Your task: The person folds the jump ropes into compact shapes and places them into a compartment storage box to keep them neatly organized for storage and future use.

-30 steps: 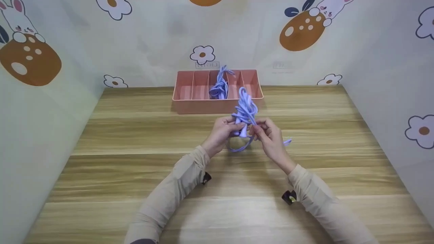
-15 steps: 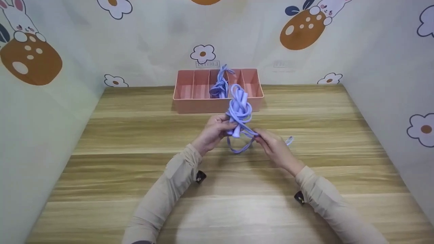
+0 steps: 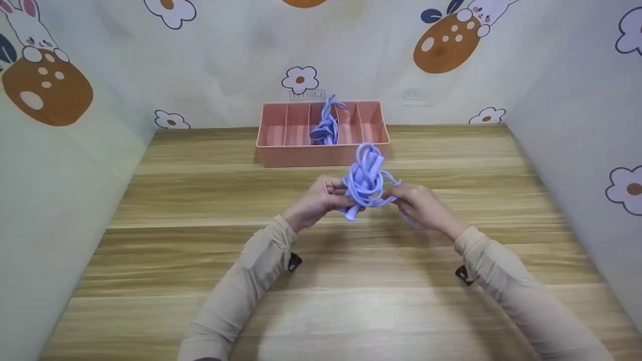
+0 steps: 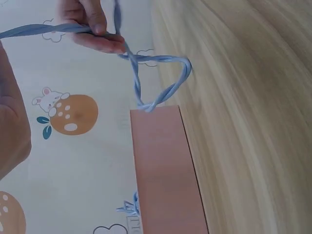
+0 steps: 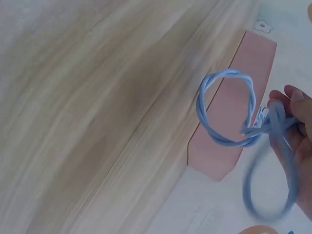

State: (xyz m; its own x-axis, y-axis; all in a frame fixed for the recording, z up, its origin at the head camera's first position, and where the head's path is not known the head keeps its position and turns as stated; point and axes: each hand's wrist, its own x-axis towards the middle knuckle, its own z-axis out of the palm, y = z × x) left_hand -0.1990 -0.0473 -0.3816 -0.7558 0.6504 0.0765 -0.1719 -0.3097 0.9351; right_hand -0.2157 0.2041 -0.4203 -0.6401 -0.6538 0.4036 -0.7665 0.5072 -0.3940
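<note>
Since the earlier head frame, the right hand point(image 3: 424, 203) has shifted a little rightward and upward in the picture, while the bundled blue rope point(image 3: 365, 180) has come somewhat lower and leans now to the upper right.

At the middle of the head view, the left hand point(image 3: 318, 201) is clamped on the blue rope, with its thumb in front. The flared end of one handle point(image 3: 350, 214) points to the lower left. Just beside the bundle, on its right, the right hand pinches strands that come out from it. Both hands are above the wooden table point(image 3: 200, 260). At the upper middle stands a pink box point(image 3: 301, 157) with five compartments; a second blue rope point(image 3: 327, 133) is in the middle one, and its top rises over the rim. Behind it is a pale patterned backdrop point(image 3: 225, 65).

In the left wrist view, the right hand is at the upper left, thumb and fingers together on a strand. One twisted loop extends toward the right, near the end of the box. Only part of the left hand shows at the left edge; its fingers I cannot tell there.

In the right wrist view, the right hand grips the rope at the right edge. One round loop overlaps the box in the picture; another, lower, is blurred.
</note>
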